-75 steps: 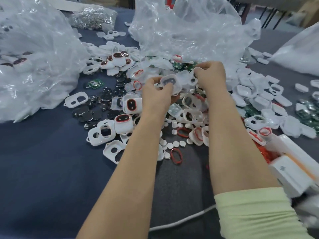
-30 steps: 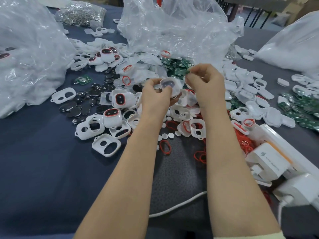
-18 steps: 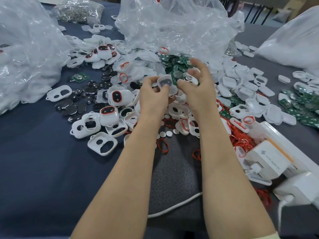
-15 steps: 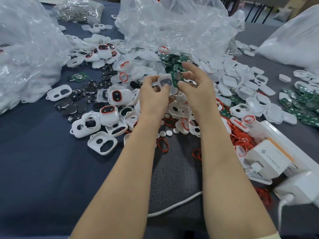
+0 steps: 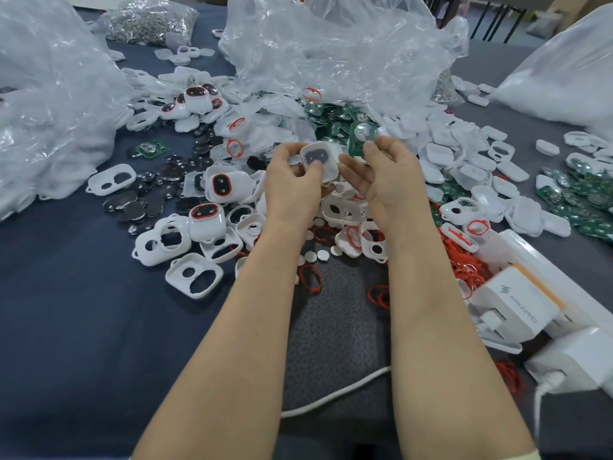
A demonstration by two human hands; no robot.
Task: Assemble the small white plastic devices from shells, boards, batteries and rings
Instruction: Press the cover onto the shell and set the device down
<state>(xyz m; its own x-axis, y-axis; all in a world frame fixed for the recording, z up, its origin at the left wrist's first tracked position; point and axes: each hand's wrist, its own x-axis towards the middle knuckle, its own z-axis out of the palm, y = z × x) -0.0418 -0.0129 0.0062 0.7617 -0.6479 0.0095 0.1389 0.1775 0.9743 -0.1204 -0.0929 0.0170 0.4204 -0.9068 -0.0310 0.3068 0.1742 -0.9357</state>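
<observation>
Left hand (image 5: pixel 292 184) holds shell (image 5: pixel 319 159), right hand (image 5: pixel 391 180) board (image 5: pixel 360 139); loose shells (image 5: pixel 194 280), bags (image 5: pixel 331 54) around

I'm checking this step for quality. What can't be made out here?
Head view only.
Far side of the white shell, held in the left hand: turned away, and fingers cover its lower edge.
Lower end of the green board, pinched by the right hand: behind the fingertips.
Contents of the plastic bag on the left: blurred by crumpled film.
White charger: cut off by the right edge.
</observation>
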